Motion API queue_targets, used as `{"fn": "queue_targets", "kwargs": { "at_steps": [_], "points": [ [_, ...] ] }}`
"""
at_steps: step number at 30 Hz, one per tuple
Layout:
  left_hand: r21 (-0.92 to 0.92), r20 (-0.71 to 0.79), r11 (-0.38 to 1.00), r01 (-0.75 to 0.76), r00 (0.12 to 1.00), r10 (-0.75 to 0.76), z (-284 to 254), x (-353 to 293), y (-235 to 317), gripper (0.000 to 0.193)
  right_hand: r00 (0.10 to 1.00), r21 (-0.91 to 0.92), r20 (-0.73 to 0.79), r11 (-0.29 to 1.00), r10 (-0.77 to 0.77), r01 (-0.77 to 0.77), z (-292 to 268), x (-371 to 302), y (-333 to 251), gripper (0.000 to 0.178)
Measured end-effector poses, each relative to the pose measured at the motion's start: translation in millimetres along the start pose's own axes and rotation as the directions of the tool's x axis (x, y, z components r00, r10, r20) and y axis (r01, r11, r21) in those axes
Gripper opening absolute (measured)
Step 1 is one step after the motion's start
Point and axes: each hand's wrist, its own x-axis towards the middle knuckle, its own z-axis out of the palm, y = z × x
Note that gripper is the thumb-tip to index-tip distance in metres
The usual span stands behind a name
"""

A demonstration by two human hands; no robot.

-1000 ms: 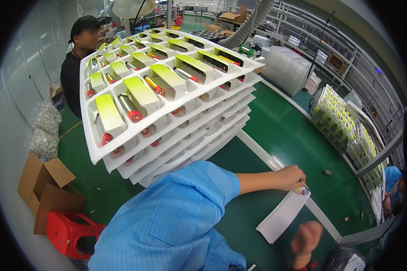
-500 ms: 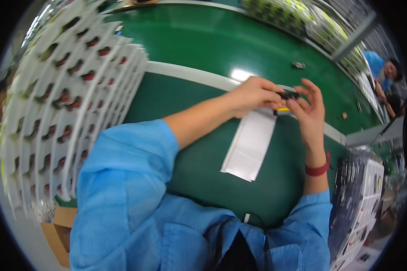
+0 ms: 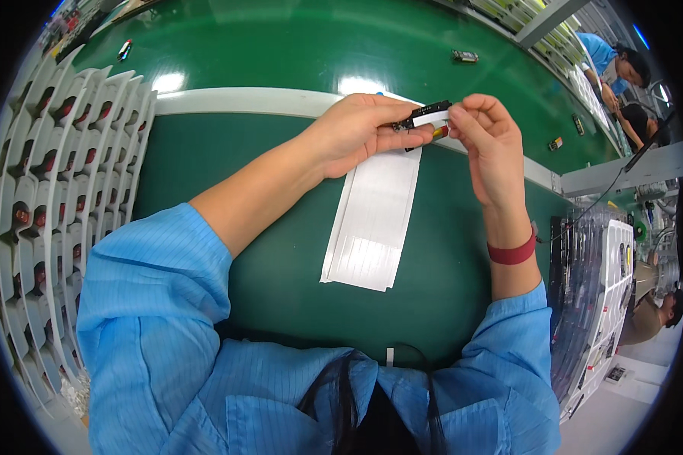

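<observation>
My left hand (image 3: 349, 130) grips a small black circuit board (image 3: 421, 111) between thumb and fingers, above the far end of a white sheet. A short white strip (image 3: 431, 118) lies along the board. My right hand (image 3: 493, 144) is closed, thumb and forefinger pinching the strip's right end. Under the board shows a small yellow and red piece (image 3: 439, 132); how it joins the board is hidden. The white sheet (image 3: 373, 220), with thin lines across it, lies flat on the dark green mat (image 3: 281, 250).
Stacked white trays (image 3: 83, 167) with red and dark parts stand at my left. More trays (image 3: 596, 303) are piled at my right. Beyond a white rail (image 3: 243, 101) runs a green surface (image 3: 281, 53) with several small modules. A co-worker (image 3: 611, 64) sits at far right.
The black board now shows a white strip along it. My right hand's fingers, spread before, have come together on the strip's end. My view has shifted, so the stacked trays appear farther left.
</observation>
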Motion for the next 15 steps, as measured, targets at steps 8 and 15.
{"fn": "queue_targets", "kwargs": {
  "at_steps": [8,15],
  "points": [
    [0.062,0.026,0.998,-0.003,1.000,0.001,-0.5,5.1,-4.3,0.031,0.991,-0.175,-0.075,0.979,-0.115,0.100,-2.2,1.8,8.5,0.019],
    [0.076,0.023,0.997,-0.001,1.000,-0.001,-1.5,4.2,-4.0,0.031,0.985,-0.233,-0.096,0.965,-0.144,0.119,1.6,1.5,12.6,0.020]
  ]
}}
